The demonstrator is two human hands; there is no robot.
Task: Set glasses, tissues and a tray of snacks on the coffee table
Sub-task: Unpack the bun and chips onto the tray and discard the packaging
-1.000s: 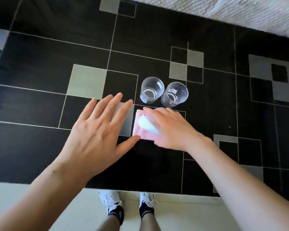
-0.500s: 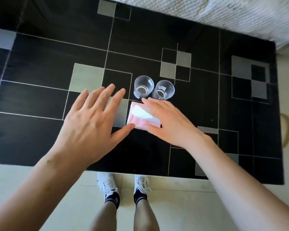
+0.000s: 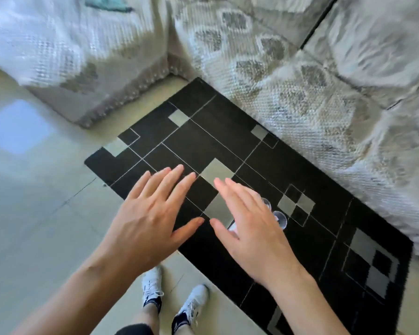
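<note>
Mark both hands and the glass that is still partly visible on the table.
left hand (image 3: 146, 222), head view, on the back of the hand.
right hand (image 3: 253, 228), head view, on the back of the hand.
glass (image 3: 281, 220), head view, on the rim showing past the right hand.

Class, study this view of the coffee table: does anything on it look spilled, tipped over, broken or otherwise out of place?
Nothing stands out. The two glasses stand upright on the coffee table, partly hidden by the open right hand; no spill shows. The left hand is empty.

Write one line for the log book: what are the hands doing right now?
left hand: open, empty | right hand: open, empty, above glasses | glasses: on coffee table, partly hidden | tissues: not visible | snack tray: not in view
</note>
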